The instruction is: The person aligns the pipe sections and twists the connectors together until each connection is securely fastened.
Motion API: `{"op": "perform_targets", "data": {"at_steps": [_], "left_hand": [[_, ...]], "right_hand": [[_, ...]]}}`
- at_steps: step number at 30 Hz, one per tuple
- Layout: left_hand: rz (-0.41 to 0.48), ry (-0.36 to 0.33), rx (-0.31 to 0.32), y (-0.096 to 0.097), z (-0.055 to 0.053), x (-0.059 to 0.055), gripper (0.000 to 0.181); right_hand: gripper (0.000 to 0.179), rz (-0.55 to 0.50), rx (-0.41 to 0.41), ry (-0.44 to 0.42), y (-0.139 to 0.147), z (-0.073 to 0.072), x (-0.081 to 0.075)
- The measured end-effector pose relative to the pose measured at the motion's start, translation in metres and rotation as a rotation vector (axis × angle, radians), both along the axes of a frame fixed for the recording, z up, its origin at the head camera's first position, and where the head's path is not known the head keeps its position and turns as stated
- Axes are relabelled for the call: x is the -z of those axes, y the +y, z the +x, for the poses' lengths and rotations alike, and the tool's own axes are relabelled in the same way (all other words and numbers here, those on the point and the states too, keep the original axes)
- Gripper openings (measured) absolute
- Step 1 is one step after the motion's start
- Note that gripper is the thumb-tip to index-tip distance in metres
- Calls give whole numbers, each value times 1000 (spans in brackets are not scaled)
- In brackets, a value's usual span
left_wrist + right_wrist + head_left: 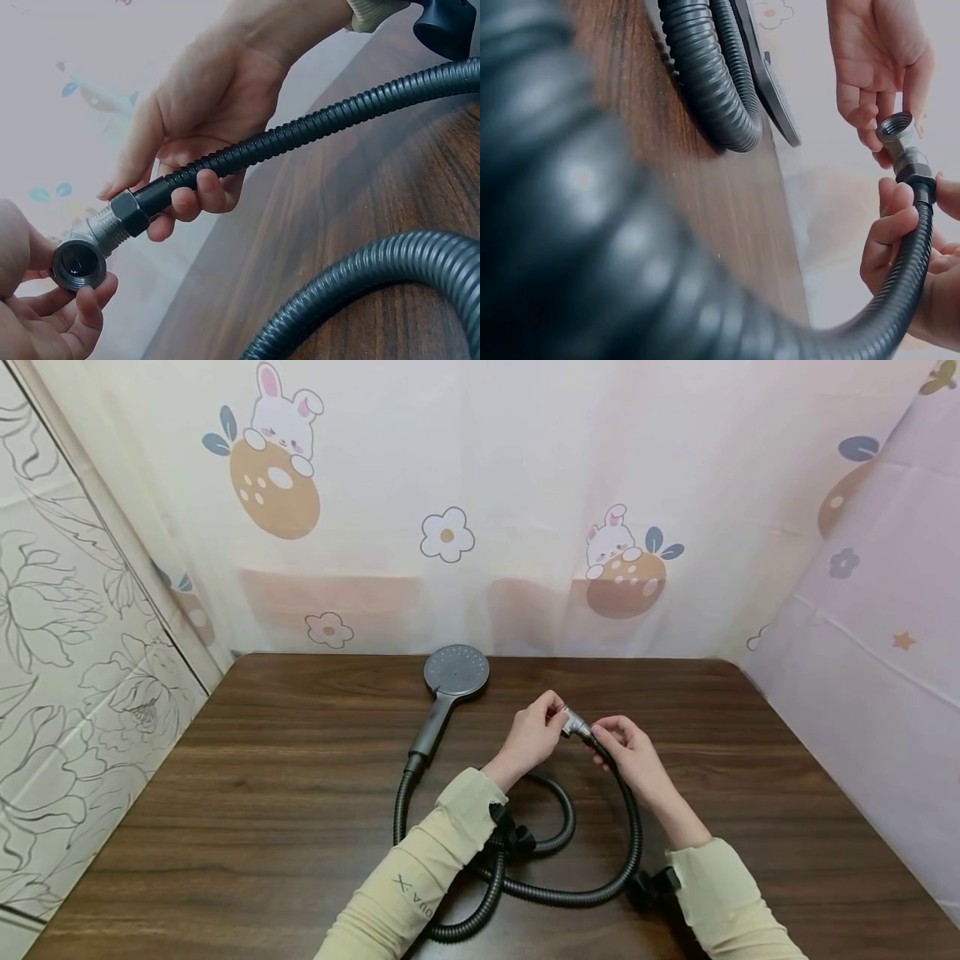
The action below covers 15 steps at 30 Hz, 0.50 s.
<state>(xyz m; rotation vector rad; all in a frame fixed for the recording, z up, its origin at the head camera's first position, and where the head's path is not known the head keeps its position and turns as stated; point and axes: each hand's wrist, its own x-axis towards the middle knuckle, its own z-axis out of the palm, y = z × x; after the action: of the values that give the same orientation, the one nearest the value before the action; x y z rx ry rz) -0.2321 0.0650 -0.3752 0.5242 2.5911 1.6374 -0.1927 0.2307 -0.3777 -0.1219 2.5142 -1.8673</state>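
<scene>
A silver metal elbow fitting [574,722] is pinched between the thumb and fingers of my left hand [532,737]. Its round threaded opening faces the camera in the left wrist view. A dark hex nut [130,211] at the end of the black ribbed shower hose [637,835] meets the fitting's threaded side, with some silver thread showing. My right hand [636,758] grips the hose end just behind that nut, fingers curled around it. Both hands are raised above the table. How far the nut is screwed on cannot be told.
The grey hand shower [456,670] lies at the table's back edge, face up, joined to the hose. Loops of hose spread over the brown wooden table [300,827] beneath my forearms. A patterned curtain [525,460] hangs behind the table.
</scene>
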Motion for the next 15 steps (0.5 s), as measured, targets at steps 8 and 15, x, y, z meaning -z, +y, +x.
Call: {"op": "perform_targets", "data": {"at_steps": [8, 15], "left_hand": [[4, 13, 17, 2, 2, -2, 5], [12, 2, 22, 2, 3, -3, 5]], "right_hand": [[38, 81, -16, -37, 2, 1, -1], [44, 121, -30, -27, 5, 5, -1]]}}
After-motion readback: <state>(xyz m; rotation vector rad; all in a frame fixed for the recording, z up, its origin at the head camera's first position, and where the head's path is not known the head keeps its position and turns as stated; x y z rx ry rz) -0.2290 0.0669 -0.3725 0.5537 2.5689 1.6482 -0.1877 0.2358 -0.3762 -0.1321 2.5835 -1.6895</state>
